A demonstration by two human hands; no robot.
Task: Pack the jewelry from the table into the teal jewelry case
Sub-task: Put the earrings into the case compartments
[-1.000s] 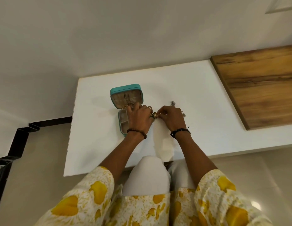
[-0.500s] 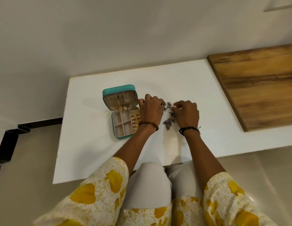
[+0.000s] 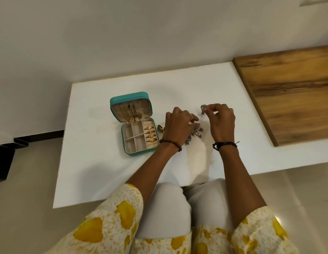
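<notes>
Four gold rings [image 3: 150,133] sit slotted in the open teal jewelry case [image 3: 139,136]; right of it, right hand [image 3: 222,121] pinches a small silver piece [image 3: 202,110] aloft, left hand [image 3: 178,125] curls over the silver heap [image 3: 195,133], grip unclear; next, carry piece to an empty compartment.

Between the open teal case [image 3: 139,136] and the left hand [image 3: 178,128] a small gold piece [image 3: 160,128] blocks the gap. A silver jewelry heap [image 3: 195,134] lies between both hands; beyond the right hand [image 3: 222,123], bare table [image 3: 104,171].
</notes>
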